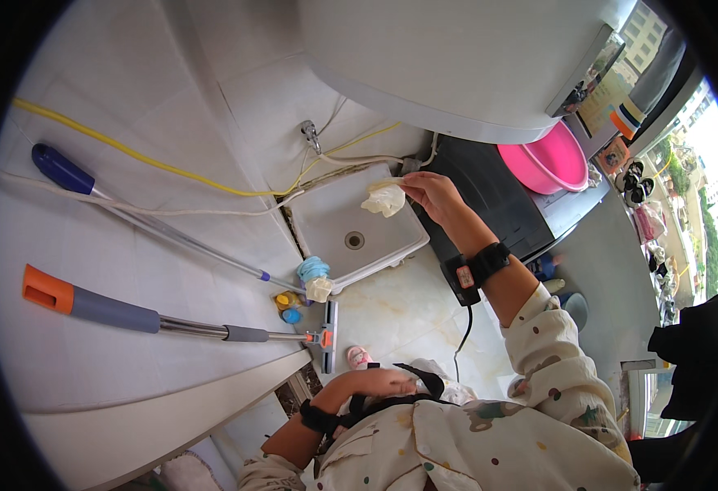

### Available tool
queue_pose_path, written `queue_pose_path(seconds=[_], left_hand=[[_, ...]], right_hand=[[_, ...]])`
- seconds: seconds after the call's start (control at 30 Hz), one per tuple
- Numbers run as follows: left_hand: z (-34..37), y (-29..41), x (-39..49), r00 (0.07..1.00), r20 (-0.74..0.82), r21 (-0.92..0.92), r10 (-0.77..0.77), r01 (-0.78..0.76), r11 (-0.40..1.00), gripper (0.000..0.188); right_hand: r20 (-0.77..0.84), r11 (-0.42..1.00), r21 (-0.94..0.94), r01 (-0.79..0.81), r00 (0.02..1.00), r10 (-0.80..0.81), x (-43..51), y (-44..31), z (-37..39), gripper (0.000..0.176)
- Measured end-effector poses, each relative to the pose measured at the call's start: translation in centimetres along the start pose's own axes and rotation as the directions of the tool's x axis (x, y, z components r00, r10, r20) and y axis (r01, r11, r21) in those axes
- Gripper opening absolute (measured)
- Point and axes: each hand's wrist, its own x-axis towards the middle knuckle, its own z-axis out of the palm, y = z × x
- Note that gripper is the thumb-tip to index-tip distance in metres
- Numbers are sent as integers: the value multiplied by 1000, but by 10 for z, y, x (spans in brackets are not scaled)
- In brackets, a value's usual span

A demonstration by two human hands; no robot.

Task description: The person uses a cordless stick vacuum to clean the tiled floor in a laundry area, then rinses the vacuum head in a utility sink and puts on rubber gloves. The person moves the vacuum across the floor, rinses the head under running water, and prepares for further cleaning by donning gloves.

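Observation:
My right hand (432, 193) pinches a thin, crumpled cream-coloured piece of cloth or film (385, 199) between its fingertips, and the piece hangs over a white utility sink (328, 227) with a round drain. Low in front of my waist is my left hand (389, 382), slightly blurred; whether its fingers hold anything cannot be made out. A light-blue and cream bundle (314, 270) rests at the sink's near left corner.
Left of the sink, a squeegee mop (190, 327) and a blue-handled pole (169, 229) lean. Bottles (290, 307) stand by the corner. A pink basin (555, 161) sits on a dark appliance (488, 196). A white tank (457, 67) overhangs the sink. Hoses run along the wall.

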Motion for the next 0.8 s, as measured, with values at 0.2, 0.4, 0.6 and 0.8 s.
queue_pose_path(seconds=[0.2,0.4,0.6,0.8], left_hand=[[-23,10,-51,962,-128,-175,243,-263,949,28],[-88,24,-61,558,-821,-202,-122,-84,976,20],[-155,54,-45,-169,-980,120,102,-96,988,24],[-181,72,-30,213,-977,-1,2,-15,1000,19]], right_hand=[[19,999,7,-42,999,42,2,-4,9,10],[163,983,-109,-150,972,167,-10,-3,11,17],[310,883,-452,-127,906,289,-12,1,17,16],[382,806,-592,-31,869,314,-8,1,17,19]])
